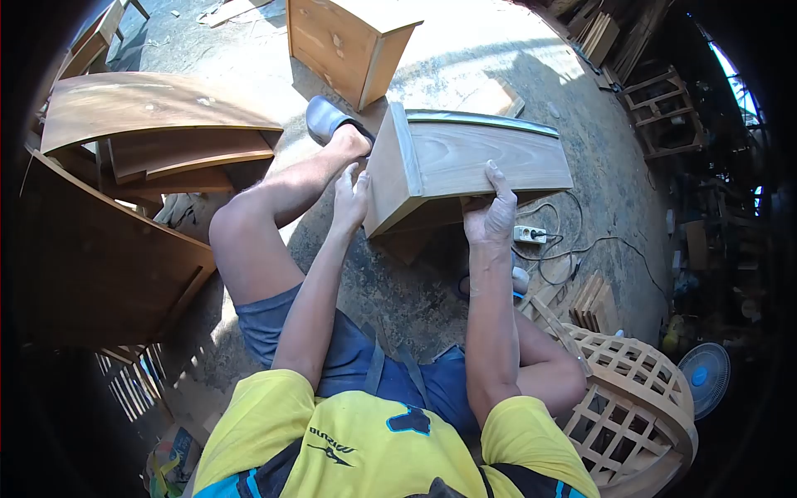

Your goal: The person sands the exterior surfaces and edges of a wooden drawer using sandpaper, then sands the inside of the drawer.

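A wooden drawer [486, 158], with pale grain on its side and a thicker panel at its left end, is held tilted in front of me. My right hand [491, 212] grips its near edge, thumb on the outer face and the other fingers hidden beneath. My left hand [352, 199] is beside the end panel [392, 178], fingers stretched upward and apart. Whether its palm touches the panel I cannot tell. Along the drawer's far edge runs a shiny strip [486, 122].
Behind the drawer stands a wooden cabinet piece [340, 46]. Curved wooden furniture [149, 104] fills the left. At right are a power strip [530, 235] with trailing cables, stacked wood offcuts [591, 303], a lattice wooden frame [618, 423] and a blue fan [704, 378].
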Demonstrator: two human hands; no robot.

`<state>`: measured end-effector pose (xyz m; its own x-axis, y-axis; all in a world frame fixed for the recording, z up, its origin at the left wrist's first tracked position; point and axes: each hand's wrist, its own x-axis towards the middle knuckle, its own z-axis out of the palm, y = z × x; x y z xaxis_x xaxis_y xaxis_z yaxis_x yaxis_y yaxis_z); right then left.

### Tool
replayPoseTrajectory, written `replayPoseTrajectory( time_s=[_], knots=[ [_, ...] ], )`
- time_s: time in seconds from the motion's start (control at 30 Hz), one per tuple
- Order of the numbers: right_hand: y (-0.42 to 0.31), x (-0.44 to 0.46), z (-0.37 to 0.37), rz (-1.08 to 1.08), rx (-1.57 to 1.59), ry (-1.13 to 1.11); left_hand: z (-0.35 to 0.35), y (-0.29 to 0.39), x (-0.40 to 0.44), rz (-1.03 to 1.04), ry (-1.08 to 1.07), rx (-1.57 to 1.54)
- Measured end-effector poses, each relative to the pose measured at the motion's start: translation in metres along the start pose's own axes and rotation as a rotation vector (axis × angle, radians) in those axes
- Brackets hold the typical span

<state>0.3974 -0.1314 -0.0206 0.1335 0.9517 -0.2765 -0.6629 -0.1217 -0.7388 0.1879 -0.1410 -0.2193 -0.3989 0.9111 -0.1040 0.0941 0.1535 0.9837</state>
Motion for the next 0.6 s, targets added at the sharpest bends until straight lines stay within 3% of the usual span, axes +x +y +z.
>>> replayPoseTrajectory(
  time_s=[0.1, 0.17, 0.2, 0.23, 0.27, 0.33, 0.37, 0.47, 0.6],
  knots=[
    [-0.008, -0.016, 0.015, -0.005, 0.001, 0.01, 0.009, -0.05, 0.008, -0.114, 0.05, 0.004],
    [-0.022, -0.031, 0.037, -0.022, 0.055, -0.038, 0.005, -0.072, 0.005, -0.394, 0.113, -0.009],
    [-0.03, -0.036, 0.046, -0.014, 0.063, -0.037, -0.003, -0.079, 0.013, -0.415, 0.052, -0.189],
    [-0.04, -0.039, 0.054, -0.03, 0.102, -0.036, -0.007, -0.085, 0.014, -0.409, 0.052, -0.182],
    [-0.05, -0.039, 0.057, -0.052, 0.139, -0.041, -0.017, -0.062, 0.01, -0.528, -0.02, -0.526],
    [-0.07, -0.03, 0.055, -0.049, 0.15, -0.057, -0.043, -0.01, 0.0, -0.654, -0.06, -0.768],
    [-0.078, -0.026, 0.055, -0.04, 0.159, -0.059, -0.06, 0.014, -0.01, -0.631, -0.048, -0.768],
    [-0.1, 0.001, 0.048, -0.073, 0.146, -0.153, -0.091, 0.084, -0.036, -0.308, 0.032, -0.381],
    [-0.103, 0.034, 0.014, -0.045, 0.21, -0.237, -0.121, 0.121, -0.048, -0.084, 0.091, -0.235]
  ],
)
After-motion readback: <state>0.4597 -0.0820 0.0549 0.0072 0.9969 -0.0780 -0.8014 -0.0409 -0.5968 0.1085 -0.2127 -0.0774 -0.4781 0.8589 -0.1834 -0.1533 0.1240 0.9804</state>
